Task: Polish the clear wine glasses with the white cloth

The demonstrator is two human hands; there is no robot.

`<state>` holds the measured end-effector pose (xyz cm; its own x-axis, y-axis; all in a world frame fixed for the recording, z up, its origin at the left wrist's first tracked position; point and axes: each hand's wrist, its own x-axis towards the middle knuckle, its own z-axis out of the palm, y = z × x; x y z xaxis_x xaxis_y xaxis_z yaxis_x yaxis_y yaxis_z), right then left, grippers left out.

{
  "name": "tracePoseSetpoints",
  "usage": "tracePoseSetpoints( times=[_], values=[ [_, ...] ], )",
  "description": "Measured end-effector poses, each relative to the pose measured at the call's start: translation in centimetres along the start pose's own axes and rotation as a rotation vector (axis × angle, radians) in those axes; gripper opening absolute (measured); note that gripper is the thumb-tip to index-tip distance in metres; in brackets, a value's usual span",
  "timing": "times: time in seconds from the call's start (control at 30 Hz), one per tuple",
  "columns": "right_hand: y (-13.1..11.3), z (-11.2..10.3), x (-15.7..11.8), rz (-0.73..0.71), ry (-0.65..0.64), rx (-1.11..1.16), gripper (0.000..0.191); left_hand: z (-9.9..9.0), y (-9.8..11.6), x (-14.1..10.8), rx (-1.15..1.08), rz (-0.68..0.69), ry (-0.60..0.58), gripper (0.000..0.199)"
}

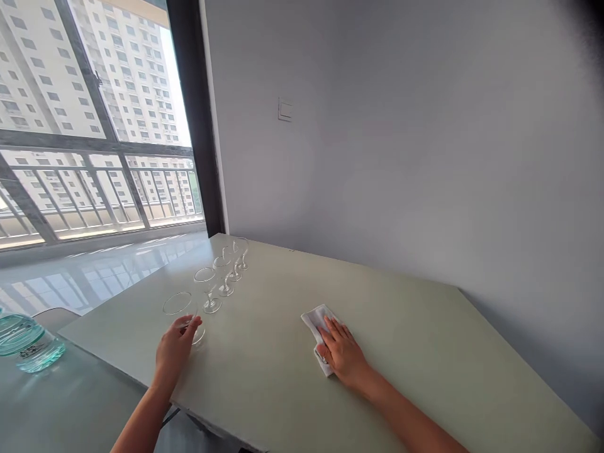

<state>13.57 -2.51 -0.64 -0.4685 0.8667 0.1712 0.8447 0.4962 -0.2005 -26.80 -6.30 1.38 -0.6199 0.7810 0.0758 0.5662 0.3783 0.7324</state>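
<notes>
1. Bottle [32, 345], clear and blue-green, at the left edge, below the table's level.
2. Window [116, 146] with a railing and tall buildings beyond it.
3. Left hand [175, 346] over the table [264, 390], near its left edge; thumb and fingers are pinched on a stemmed glass [185, 308].
4. That glass leans, its rim to the left and its foot showing just right of the fingertips; whether the foot touches the table I cannot tell.
5. Four more glasses [225, 287], upright on the table in a row running away toward the far corner.
6. Switch [285, 111] on the grey wall.
7. Cloth [318, 318], white and folded, flat on the table, well apart from the glasses.
8. Right hand [344, 358] lying palm down on the cloth, fingers stretched out rather than curled around it.
</notes>
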Motion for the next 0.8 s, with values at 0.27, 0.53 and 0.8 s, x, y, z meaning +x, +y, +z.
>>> tracePoseSetpoints(
  times=[0.27, 0.53, 0.8],
  values=[
    [-2.5, -1.4, -0.4, -0.165, -0.127, 0.075, 0.056, 0.2, 0.2, 1.0, 0.009, 0.002, 0.003, 0.049],
    [-5.3, -0.5, 2.2, -0.265, -0.191, 0.129, 0.056, 0.1, 0.8, 1.0, 0.033, -0.048, -0.009, 0.048],
    [-4.5, 0.6, 9.2, -0.263, -0.193, 0.113, 0.056, -0.1, 0.5, -1.4, -0.086, -0.094, 0.175, 0.045]
  ],
)
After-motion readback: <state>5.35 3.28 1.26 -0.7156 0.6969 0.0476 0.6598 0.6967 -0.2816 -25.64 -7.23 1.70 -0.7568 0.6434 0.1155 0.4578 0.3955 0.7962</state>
